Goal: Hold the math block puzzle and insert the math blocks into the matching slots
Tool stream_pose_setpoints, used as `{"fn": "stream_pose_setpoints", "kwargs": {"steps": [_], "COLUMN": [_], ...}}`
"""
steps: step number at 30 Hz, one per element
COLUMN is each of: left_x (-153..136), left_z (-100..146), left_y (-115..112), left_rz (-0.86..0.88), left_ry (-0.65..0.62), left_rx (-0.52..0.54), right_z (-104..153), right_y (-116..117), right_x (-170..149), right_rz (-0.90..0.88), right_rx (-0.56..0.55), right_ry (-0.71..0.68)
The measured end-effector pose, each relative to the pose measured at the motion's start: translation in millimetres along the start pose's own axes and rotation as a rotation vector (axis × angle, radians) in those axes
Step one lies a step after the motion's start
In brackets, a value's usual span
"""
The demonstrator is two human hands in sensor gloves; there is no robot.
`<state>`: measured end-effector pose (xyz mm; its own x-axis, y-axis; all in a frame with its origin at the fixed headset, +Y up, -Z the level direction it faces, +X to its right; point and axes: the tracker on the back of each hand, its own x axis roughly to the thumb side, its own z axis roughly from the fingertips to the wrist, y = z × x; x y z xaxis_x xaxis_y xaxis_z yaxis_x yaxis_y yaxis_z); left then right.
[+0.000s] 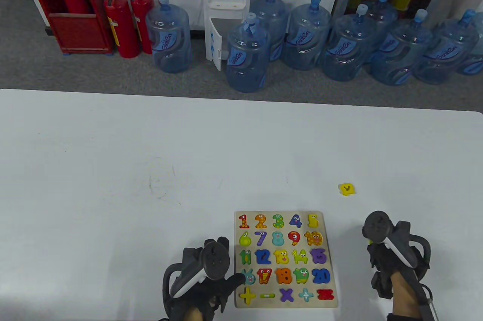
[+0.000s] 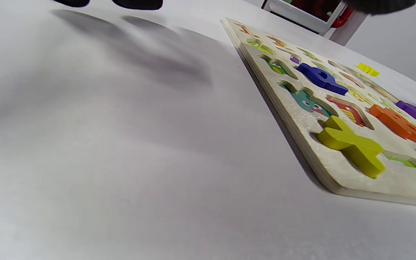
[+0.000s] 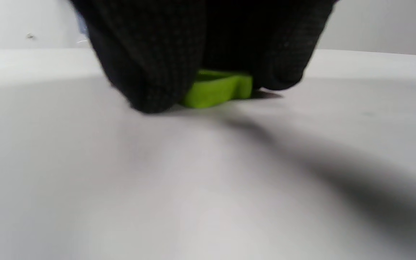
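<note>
The wooden number puzzle board lies flat near the table's front edge, with coloured numbers and math signs in its slots. It also shows in the left wrist view. My left hand lies at the board's left side, with its thumb resting on the left edge. My right hand is on the table to the right of the board. In the right wrist view its fingers pinch a lime green block that lies on the table. A yellow block lies loose beyond the board's right corner.
The white table stretches wide to the left and behind the board. On the floor beyond the far edge stand several water jugs and fire extinguishers.
</note>
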<state>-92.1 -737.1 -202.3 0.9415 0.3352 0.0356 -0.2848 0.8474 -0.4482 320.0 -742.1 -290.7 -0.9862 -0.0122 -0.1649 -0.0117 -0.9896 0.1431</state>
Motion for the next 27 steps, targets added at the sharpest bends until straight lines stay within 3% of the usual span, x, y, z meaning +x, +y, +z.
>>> {"fn": "stream_pose_setpoints", "kwargs": {"steps": [8,13,16,19,20,22,27], "left_x": [-1,-2,-2,-2,-2,-1,-1], "left_z": [-2,-2,-2,-1,-1,-1,-1], "left_y": [-1,-2,-2,-2,-2,-2,-2], "left_rz": [0.004,0.001,0.004,0.003,0.003,0.003,0.003], "left_ry": [0.012,0.019,0.020,0.016,0.014,0.010,0.006], "left_rx": [-0.015,-0.013,-0.012,-0.012,-0.013,-0.014,-0.012], "right_z": [13,16,17,12,10,8,8], "right_y": [1,-5,-8,2,2,2,2], "right_x": [21,28,26,22,18,16,13], "right_rz": [-0.006,0.026,0.070,0.167,0.144,0.046,0.000], "right_rx": [0.020,-0.013,-0.017,0.060,0.081,0.022,0.022], "right_ry": [-0.169,-0.190,-0.134,-0.062,-0.049,-0.051,-0.107]}}
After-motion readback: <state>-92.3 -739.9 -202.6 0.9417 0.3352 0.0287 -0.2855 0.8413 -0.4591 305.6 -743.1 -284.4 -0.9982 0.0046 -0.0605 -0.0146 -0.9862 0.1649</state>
